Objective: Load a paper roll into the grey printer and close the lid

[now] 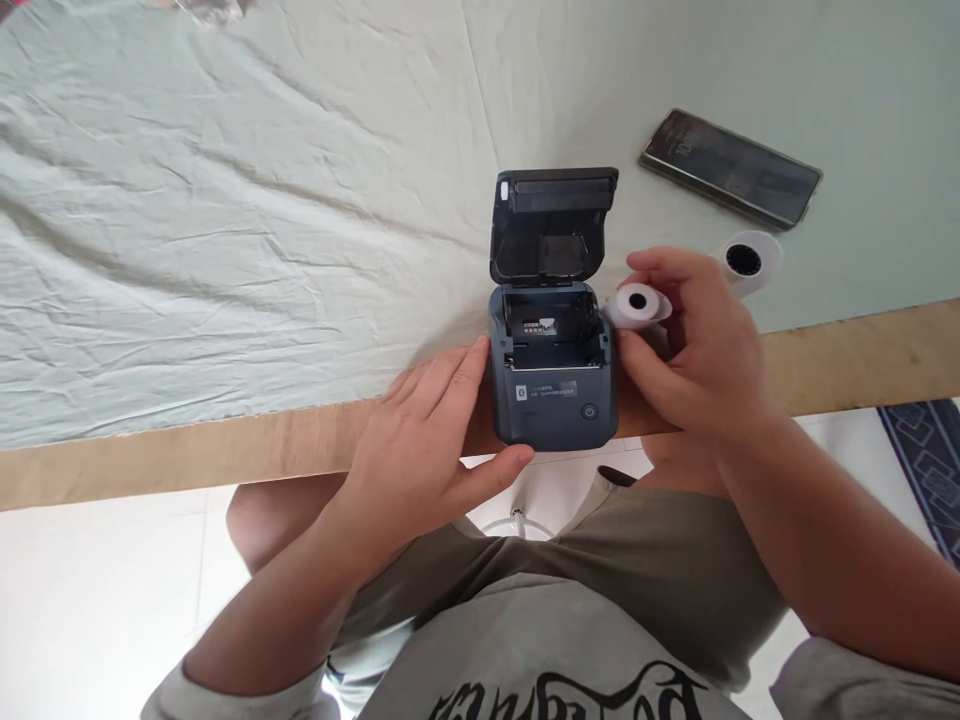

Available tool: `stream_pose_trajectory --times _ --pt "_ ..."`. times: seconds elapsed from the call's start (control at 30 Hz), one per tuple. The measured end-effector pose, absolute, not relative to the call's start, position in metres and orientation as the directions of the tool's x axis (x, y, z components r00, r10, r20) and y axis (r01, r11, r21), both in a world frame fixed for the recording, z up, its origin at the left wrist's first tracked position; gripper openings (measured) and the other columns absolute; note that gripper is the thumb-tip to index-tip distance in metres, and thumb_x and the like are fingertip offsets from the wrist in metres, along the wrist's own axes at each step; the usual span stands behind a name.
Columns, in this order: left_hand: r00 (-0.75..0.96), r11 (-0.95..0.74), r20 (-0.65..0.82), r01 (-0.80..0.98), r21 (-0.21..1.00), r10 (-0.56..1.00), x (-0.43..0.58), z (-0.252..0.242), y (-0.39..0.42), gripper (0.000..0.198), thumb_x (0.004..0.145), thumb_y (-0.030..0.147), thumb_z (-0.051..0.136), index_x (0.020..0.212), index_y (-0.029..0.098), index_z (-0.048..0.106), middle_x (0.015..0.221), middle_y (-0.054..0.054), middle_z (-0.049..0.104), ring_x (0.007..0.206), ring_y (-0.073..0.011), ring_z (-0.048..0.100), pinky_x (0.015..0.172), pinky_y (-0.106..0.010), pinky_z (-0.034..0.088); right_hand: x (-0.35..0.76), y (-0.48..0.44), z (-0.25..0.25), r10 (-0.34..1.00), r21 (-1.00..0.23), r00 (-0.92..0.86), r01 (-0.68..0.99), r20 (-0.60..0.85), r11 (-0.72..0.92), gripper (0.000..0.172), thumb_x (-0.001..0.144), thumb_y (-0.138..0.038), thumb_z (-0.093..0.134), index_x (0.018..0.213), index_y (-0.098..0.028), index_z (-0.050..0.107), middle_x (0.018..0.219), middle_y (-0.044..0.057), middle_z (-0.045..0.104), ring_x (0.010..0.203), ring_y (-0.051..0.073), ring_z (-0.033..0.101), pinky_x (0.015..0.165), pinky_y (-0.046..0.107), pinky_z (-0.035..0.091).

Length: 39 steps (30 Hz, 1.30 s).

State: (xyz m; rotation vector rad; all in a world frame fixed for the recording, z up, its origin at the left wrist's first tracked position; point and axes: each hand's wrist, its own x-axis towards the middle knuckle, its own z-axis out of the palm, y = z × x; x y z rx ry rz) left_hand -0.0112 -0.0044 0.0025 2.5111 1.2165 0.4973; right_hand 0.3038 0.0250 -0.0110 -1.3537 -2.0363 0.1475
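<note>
A dark blue portable thermal printer (555, 410) sits at the table's front edge. Its black lid (551, 235) stands raised, and no roll shows inside the paper bay. My left hand (427, 430) holds the printer by its near left corner, fingers along the left side and thumb at the front edge. Right of the bay, my right hand (697, 330) is closed on a small white paper roll (636, 303) with a dark core, held between thumb and fingers, its end turned up. The roll is beside the printer, outside the bay.
Beyond my right hand a second white paper roll (752, 262) stands on the pale green cloth (300, 220). A smartphone (731, 168) lies farther back. Clear plastic (212, 10) shows at the far left. A bare wooden strip (180, 450) forms the front table edge.
</note>
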Motion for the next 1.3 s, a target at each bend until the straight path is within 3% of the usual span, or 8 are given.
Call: stream_pose_trajectory --times 0.17,0.3,0.5,0.77,0.93,1.03,1.13,1.3 --pt "0.579 -0.608 0.209 0.679 0.411 0.788 -0.010 0.001 -0.004 0.080 0.122 0.066 0.051 0.174 0.005 0.048 0.160 -0.025 0.075 0.144 -0.0402 0.077 0.119 -0.054 0.066 0.303 0.024 -0.013 0.844 -0.453 -0.246 0.754 0.477 0.476 0.050 0.099 -0.018 0.067 0.146 -0.034 0.070 0.133 0.010 0.073 0.127 0.029 0.075 0.101 0.050 0.071" --pt "0.571 -0.601 0.208 0.689 0.405 0.794 -0.008 0.000 -0.004 0.080 0.122 0.066 0.050 0.174 0.005 0.049 0.159 -0.025 0.076 0.143 -0.0393 0.078 0.117 -0.051 0.065 0.303 0.028 -0.017 0.839 -0.473 -0.224 0.740 0.497 0.478 0.046 0.101 -0.018 0.071 0.144 -0.036 0.073 0.121 0.008 0.072 0.115 0.026 0.075 0.094 0.046 0.071" --pt "0.587 -0.619 0.214 0.679 0.394 0.780 -0.008 0.000 -0.004 0.077 0.123 0.062 0.052 0.174 0.005 0.048 0.159 -0.025 0.076 0.143 -0.0394 0.078 0.115 -0.052 0.066 0.307 0.027 -0.015 0.844 -0.517 -0.189 0.717 0.502 0.468 0.050 0.102 -0.022 0.073 0.150 -0.035 0.071 0.126 0.006 0.078 0.104 0.022 0.077 0.082 0.040 0.068" --pt "0.599 -0.640 0.233 0.678 0.362 0.766 -0.007 0.001 -0.005 0.076 0.124 0.062 0.048 0.173 0.003 0.048 0.159 -0.026 0.076 0.144 -0.0378 0.078 0.117 -0.050 0.066 0.302 0.017 0.001 0.783 -0.567 -0.075 0.647 0.618 0.510 0.050 0.100 -0.027 0.083 0.147 -0.039 0.071 0.125 0.001 0.082 0.102 0.019 0.080 0.081 0.036 0.066" --pt "0.582 -0.634 0.259 0.666 0.392 0.771 -0.006 -0.001 -0.005 0.077 0.124 0.065 0.047 0.172 0.004 0.050 0.154 -0.024 0.078 0.140 -0.0372 0.079 0.117 -0.050 0.066 0.283 0.024 0.031 0.777 -0.498 -0.231 0.653 0.586 0.570 0.025 0.098 -0.024 0.083 0.120 -0.030 0.073 0.125 0.001 0.088 0.110 0.025 0.087 0.081 0.041 0.068" --pt "0.583 -0.641 0.271 0.658 0.396 0.766 -0.006 0.000 -0.005 0.078 0.125 0.065 0.046 0.171 0.002 0.050 0.151 -0.024 0.079 0.138 -0.0369 0.080 0.117 -0.050 0.066 0.273 0.035 0.041 0.764 -0.412 -0.349 0.682 0.544 0.605 0.028 0.097 -0.012 0.080 0.115 -0.030 0.069 0.123 -0.003 0.088 0.105 0.022 0.088 0.087 0.040 0.071" --pt "0.584 -0.650 0.289 0.649 0.395 0.759 -0.006 -0.001 -0.006 0.081 0.125 0.066 0.044 0.169 -0.001 0.051 0.151 -0.026 0.079 0.138 -0.0375 0.080 0.118 -0.051 0.065 0.272 0.047 0.039 0.735 -0.356 -0.436 0.672 0.519 0.650 0.030 0.096 -0.013 0.080 0.117 -0.031 0.068 0.119 -0.005 0.089 0.099 0.020 0.087 0.086 0.039 0.071" --pt "0.550 -0.631 0.311 0.646 0.430 0.775 -0.004 -0.007 -0.009 0.082 0.124 0.069 0.043 0.170 0.001 0.051 0.154 -0.027 0.078 0.144 -0.0392 0.077 0.121 -0.053 0.064 0.277 0.052 0.029 0.761 -0.415 -0.433 0.653 0.483 0.634 0.026 0.097 -0.009 0.077 0.112 -0.029 0.072 0.120 -0.006 0.089 0.107 0.020 0.088 0.089 0.034 0.071"
